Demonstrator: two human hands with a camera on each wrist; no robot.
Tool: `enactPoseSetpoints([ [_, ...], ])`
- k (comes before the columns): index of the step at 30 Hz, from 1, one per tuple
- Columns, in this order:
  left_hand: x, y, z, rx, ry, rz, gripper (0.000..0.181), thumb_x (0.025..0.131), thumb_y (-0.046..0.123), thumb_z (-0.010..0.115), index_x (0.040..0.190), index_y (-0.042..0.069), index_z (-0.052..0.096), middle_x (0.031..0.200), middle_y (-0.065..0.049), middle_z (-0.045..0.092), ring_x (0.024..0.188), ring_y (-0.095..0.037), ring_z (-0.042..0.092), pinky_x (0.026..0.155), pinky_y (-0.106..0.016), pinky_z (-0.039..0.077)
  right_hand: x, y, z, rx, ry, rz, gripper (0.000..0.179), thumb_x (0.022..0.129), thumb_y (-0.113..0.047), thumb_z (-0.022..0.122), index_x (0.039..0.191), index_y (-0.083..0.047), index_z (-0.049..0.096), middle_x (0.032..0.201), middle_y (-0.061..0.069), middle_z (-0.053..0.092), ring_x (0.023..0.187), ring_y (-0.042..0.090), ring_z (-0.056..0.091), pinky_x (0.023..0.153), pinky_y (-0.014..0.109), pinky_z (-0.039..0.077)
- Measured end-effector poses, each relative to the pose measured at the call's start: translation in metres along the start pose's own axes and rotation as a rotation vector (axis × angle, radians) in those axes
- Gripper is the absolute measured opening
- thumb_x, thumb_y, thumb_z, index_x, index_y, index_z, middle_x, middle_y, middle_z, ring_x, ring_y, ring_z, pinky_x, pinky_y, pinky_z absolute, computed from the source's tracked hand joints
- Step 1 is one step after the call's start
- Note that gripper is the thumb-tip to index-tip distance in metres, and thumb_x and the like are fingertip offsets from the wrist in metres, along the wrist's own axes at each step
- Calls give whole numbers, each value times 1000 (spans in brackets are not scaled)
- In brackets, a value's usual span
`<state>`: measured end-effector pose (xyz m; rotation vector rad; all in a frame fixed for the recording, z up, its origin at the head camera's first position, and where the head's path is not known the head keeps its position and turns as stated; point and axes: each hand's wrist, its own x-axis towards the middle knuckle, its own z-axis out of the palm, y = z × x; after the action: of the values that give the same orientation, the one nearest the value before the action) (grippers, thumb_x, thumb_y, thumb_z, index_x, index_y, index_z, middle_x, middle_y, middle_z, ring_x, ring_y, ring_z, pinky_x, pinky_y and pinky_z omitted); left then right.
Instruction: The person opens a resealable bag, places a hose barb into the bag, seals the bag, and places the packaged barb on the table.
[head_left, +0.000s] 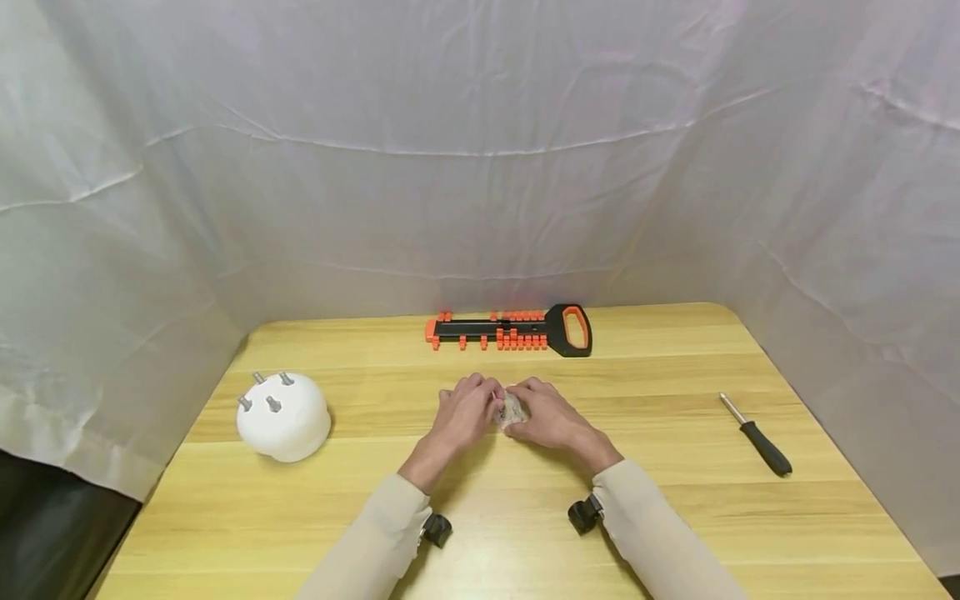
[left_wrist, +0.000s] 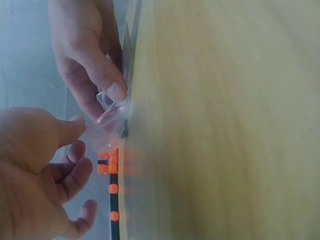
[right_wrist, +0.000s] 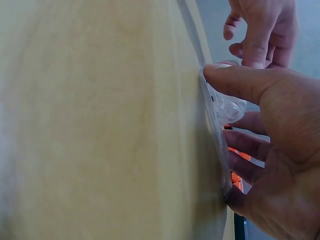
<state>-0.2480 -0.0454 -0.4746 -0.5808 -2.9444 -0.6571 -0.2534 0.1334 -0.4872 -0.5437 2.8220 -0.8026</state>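
A small clear plastic zip bag (head_left: 512, 411) with a red line along its seal is between the two hands, low over the middle of the table. My left hand (head_left: 467, 410) pinches its edge between thumb and finger, the other fingers loosely bent in the left wrist view. From the other side, my right hand (head_left: 551, 415) grips the bag (right_wrist: 227, 106), thumb on the near face. Small dark bits show in the bag (left_wrist: 107, 129), too small to make out. In the left wrist view the right hand's fingertips are partly hidden behind the plastic.
Behind the hands lies a black and orange rack (head_left: 480, 330) with rows of clips and a handle. At the left rests a white rounded object (head_left: 292, 429) with several metal pegs pointing up. A black-handled screwdriver (head_left: 763, 446) lies at the right. Grey cloth (head_left: 480, 208) surrounds the table.
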Motion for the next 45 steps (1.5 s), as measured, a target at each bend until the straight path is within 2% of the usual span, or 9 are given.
enactPoseSetpoints([
  [5,-6,-1,-4,-10,4,10,9,98,25,56,102,21,64,99,1,60,95,-19,56,77,-43,44,0,1,-1,14,-13,7,73,80,-35,76,143,-14,47,135,4,51,108,18,50,86,35,47],
  [9,-12,0,-7,-16,-41,15,15,95,18,56,107,21,64,96,1,59,92,-19,55,76,-43,47,1,0,-4,33,-26,16,76,79,-33,78,145,-13,45,139,7,49,117,22,50,94,40,47],
  [14,-19,2,-9,-8,-94,27,25,90,15,59,115,20,61,98,0,57,87,-17,53,69,-36,47,0,-1,-7,57,-35,13,80,76,-28,81,145,-12,43,143,10,47,127,28,48,103,47,43],
  [21,-22,3,-7,15,-104,35,25,91,21,62,116,19,61,96,0,56,80,-13,50,60,-29,43,-1,1,-7,104,-25,25,80,77,-18,77,147,-14,40,144,10,45,128,29,47,107,50,39],
  [31,-20,7,-3,25,-109,-24,24,91,32,65,112,22,62,95,1,58,74,-12,51,66,-36,46,-4,5,-9,99,23,6,75,80,-11,72,148,-14,39,143,10,45,127,30,48,106,50,41],
  [37,-18,13,-3,34,-96,-78,21,89,31,66,108,21,66,94,0,59,74,-13,52,72,-43,46,-8,11,-11,94,43,-8,71,81,-10,68,146,-11,41,147,11,43,135,34,41,110,55,33],
  [40,-18,14,-3,35,-95,-95,20,88,27,66,107,20,67,93,-1,59,73,-14,52,71,-41,46,-9,16,-13,59,59,-2,65,84,-11,65,145,-9,43,147,12,43,136,34,40,112,53,31],
  [45,-16,13,-2,29,-93,-94,18,90,22,64,107,18,69,91,-1,59,71,-13,51,61,-32,45,-11,23,-15,0,82,23,55,89,-11,60,143,-7,46,146,13,44,136,35,40,112,55,31],
])
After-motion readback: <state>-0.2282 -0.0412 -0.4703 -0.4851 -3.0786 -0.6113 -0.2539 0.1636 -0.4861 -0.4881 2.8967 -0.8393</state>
